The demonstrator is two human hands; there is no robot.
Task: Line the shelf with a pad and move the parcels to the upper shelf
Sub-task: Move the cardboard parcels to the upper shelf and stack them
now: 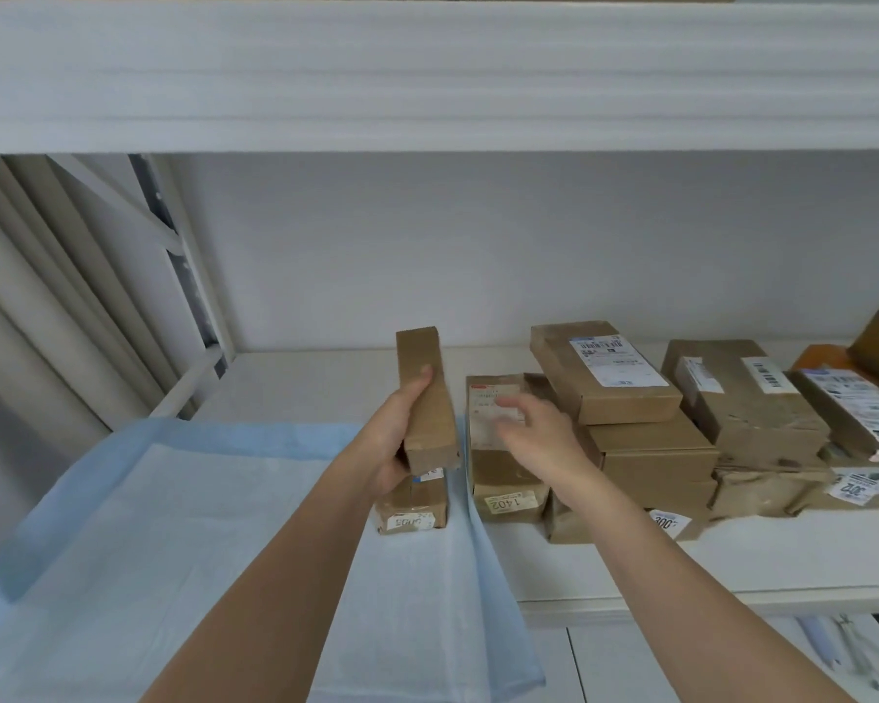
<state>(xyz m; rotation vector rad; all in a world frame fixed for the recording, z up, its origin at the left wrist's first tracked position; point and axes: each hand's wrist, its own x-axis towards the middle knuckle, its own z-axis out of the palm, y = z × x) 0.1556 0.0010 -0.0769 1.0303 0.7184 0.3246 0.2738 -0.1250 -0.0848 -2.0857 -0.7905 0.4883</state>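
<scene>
My left hand grips a long narrow brown parcel lifted above the lower shelf. Below it a small brown parcel with a white number label lies on the light blue pad that covers the shelf's left part. My right hand hovers with relaxed fingers over a taped parcel labelled 1402. Several more brown parcels are stacked to the right. The upper shelf spans the top of the view, with white foam along its front.
An orange envelope and labelled parcels lie at the far right. A metal shelf upright stands at the left, with pale curtain folds beyond it. A white wall backs the shelf.
</scene>
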